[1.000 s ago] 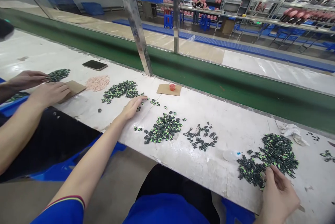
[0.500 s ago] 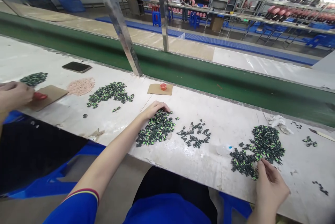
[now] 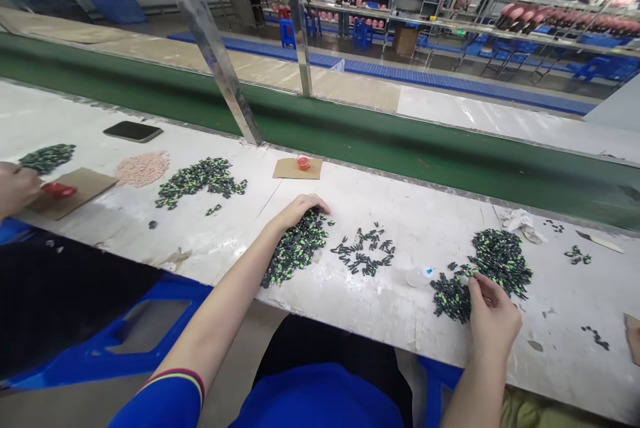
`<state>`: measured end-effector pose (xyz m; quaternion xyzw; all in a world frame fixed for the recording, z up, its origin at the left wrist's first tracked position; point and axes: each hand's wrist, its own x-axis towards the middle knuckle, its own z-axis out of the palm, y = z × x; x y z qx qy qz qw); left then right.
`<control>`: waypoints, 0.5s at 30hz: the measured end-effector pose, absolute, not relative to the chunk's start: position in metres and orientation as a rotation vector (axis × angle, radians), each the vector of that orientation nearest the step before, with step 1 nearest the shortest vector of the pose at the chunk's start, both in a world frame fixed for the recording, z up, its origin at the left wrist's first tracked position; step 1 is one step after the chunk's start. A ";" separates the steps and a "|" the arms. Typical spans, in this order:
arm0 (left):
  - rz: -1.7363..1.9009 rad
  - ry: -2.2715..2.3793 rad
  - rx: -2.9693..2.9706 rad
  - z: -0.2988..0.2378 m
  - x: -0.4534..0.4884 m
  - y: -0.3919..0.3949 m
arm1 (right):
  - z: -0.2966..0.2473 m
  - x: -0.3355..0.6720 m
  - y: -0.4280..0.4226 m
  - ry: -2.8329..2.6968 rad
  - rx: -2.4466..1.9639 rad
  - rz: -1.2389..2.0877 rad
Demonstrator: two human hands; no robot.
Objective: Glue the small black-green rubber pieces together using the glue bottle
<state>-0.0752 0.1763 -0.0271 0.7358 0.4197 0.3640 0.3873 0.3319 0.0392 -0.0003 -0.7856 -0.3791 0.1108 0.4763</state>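
Observation:
My left hand (image 3: 304, 209) reaches over the far end of a pile of small black-and-green pieces (image 3: 299, 249). Its fingers are bent down and together at the pile's edge; what lies under them is hidden. My right hand (image 3: 494, 313) pinches with thumb and forefinger at a second pile of such pieces (image 3: 501, 258). A small black-and-green piece (image 3: 469, 273) shows at those fingertips. Between my hands, slim dark pieces (image 3: 365, 251) lie in a loose ring. A small clear item with a blue tip (image 3: 419, 276) sits left of the right-hand pile.
A red cup (image 3: 303, 163) stands on cardboard (image 3: 285, 169) at the back. Further left are another pile (image 3: 200, 181), pink pieces (image 3: 143, 169), a phone (image 3: 133, 131) and a co-worker's hand (image 3: 17, 188). At right lie crumpled tissue (image 3: 523, 223) and a knife-like tool (image 3: 600, 241).
The view has shifted slightly. My right hand has moved up and left along its pile, its fingertips now further in. My left hand stays at the far end of its pile.

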 end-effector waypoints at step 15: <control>0.528 1.033 2.055 0.007 -0.052 0.162 | -0.004 0.281 0.020 -1.541 -1.726 0.154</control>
